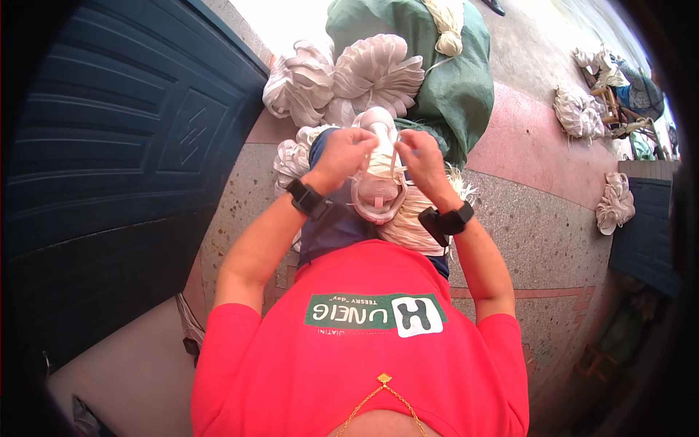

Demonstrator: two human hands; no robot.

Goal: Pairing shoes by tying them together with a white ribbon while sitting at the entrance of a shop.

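Blue door (109,146) far left. Left hand (348,153) closed on white fibre bundle (378,191), which sits on lap, mid-frame. I judge bundle light, soft, floppy; best taken near bound top. Right hand (421,162) pinches thin strip at bundle top. Both wrists bent inward, elbows out. Green sack (451,80) behind; more bundles (615,202) on floor right.

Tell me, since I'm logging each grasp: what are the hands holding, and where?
Both hands, left and right, grip thin pale strips at their upper ends, above a whitish round form on the lap.
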